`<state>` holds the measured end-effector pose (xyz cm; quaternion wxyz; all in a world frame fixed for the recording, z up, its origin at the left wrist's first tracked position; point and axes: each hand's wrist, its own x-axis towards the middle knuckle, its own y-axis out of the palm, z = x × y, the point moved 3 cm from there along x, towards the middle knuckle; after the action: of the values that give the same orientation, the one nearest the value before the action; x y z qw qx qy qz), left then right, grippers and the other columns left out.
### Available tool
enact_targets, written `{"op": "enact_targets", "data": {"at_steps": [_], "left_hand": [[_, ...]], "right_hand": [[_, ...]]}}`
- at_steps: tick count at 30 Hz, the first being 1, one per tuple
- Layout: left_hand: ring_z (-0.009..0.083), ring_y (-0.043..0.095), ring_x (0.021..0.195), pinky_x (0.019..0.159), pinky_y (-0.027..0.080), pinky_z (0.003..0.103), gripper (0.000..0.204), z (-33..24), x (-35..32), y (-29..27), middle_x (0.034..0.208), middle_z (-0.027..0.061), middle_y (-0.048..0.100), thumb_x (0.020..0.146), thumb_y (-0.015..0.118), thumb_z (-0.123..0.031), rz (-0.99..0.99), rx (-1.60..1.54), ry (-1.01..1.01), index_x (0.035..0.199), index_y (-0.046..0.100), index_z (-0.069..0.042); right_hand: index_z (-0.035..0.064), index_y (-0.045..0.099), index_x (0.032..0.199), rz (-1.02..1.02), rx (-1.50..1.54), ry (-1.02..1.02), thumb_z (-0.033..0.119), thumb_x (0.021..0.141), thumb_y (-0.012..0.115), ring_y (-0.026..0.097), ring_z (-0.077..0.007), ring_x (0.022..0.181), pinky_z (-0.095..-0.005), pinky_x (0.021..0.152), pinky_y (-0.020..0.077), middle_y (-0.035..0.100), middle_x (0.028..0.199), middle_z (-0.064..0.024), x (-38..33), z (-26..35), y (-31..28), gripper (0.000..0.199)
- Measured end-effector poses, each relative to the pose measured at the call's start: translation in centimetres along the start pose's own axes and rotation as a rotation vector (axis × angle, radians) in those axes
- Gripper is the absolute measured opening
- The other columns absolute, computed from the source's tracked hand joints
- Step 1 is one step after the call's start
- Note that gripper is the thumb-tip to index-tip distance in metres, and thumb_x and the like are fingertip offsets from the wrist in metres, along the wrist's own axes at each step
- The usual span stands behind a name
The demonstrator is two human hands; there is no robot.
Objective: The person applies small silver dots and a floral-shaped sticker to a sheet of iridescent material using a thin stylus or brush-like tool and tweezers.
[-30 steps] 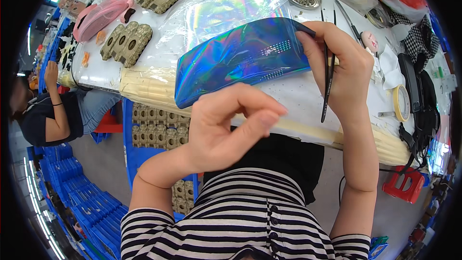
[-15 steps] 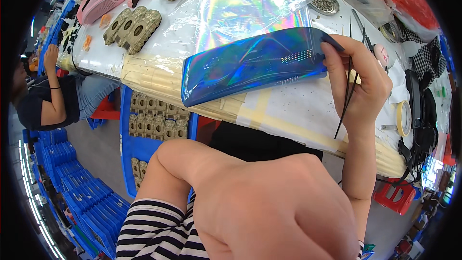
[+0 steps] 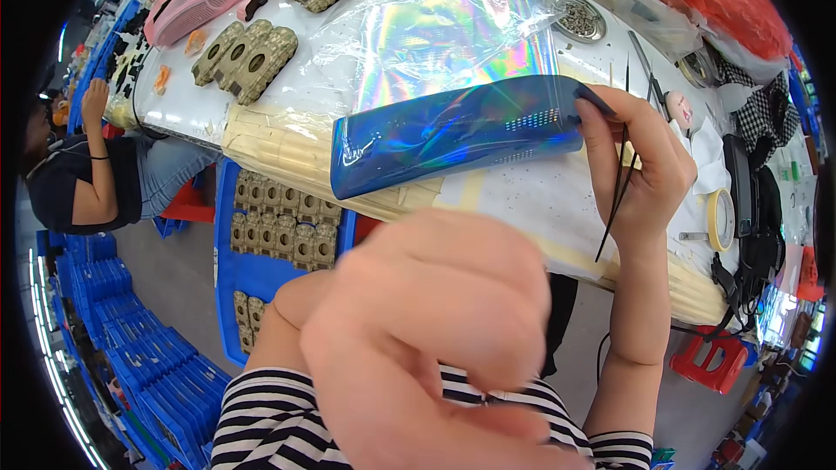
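My right hand (image 3: pixel 649 161) pinches the right end of a glossy blue iridescent sheet (image 3: pixel 453 139) between thumb and index finger. The sheet bends upward there and carries rows of small light marks. Slim black tweezers (image 3: pixel 616 200) cross the same hand, tucked in its fingers and pointing down. Close in front of me, large and slightly blurred, is my left hand (image 3: pixel 427 313), its fingers curled in and the thumb beneath; I see nothing in it. Behind the blue sheet lies a silvery rainbow sheet (image 3: pixel 444 35) in clear plastic.
Camouflage-patterned casings (image 3: pixel 248 61) lie on the table; more fill a blue tray (image 3: pixel 228 287) below. A dish of small metal parts (image 3: pixel 577 16), a tape roll (image 3: pixel 720 218) and a pink mesh item (image 3: pixel 196 9) surround the work area. Another person (image 3: pixel 83 174) sits at left.
My left hand has turned and moved up and left, showing curled fingers instead of its back. The blue sheet and right hand sit slightly lower in view.
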<state>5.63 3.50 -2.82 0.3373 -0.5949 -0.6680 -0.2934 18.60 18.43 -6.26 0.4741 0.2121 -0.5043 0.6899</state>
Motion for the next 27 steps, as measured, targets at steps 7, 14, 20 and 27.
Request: {"op": "enact_targets", "data": {"at_steps": [7,14,20,27], "left_hand": [[0.0271,0.059,0.101,0.093,0.045,0.042,0.077,2.1,-2.3,-3.5,0.117,0.0087,0.063,0.062,0.089,-0.027,0.131,1.116,-0.235,0.129,0.057,-0.009],[0.0219,0.060,0.081,0.077,0.045,0.037,0.048,3.4,-5.5,-2.2,0.088,0.0027,0.061,0.061,0.082,-0.010,0.248,1.006,-0.297,0.107,0.068,-0.009],[0.0232,0.061,0.074,0.062,0.046,0.034,0.040,4.1,-6.2,-1.4,0.085,0.0040,0.063,0.058,0.075,0.001,0.211,1.053,-0.170,0.098,0.070,-0.008],[0.0236,0.063,0.074,0.063,0.049,0.034,0.036,5.0,-7.3,-0.9,0.089,0.0056,0.066,0.060,0.075,-0.002,0.172,1.063,-0.104,0.095,0.070,-0.006]], "right_hand": [[0.0020,0.072,0.094,-0.020,-0.059,-0.068,-0.009,0.074,0.076,0.064,-0.0161,0.063,-0.0234,0.056,0.0484,0.071,0.080,-0.0101,-2.1,1.1,-1.3,0.023],[0.0030,0.071,0.096,0.092,0.030,-0.131,0.002,0.069,0.079,0.070,-0.0231,0.075,-0.0275,0.065,0.0554,0.072,0.093,-0.0147,-5.1,1.8,-2.6,0.028],[-0.0010,0.068,0.099,0.098,0.049,-0.150,0.034,0.081,0.077,0.071,-0.0267,0.078,-0.0306,0.064,0.0556,0.072,0.097,-0.0213,-7.1,1.2,-3.3,0.040],[-0.0032,0.068,0.099,0.046,0.041,-0.120,0.049,0.088,0.066,0.070,-0.0286,0.077,-0.0316,0.064,0.0554,0.071,0.094,-0.0222,-7.6,0.7,-3.4,0.053]]}}
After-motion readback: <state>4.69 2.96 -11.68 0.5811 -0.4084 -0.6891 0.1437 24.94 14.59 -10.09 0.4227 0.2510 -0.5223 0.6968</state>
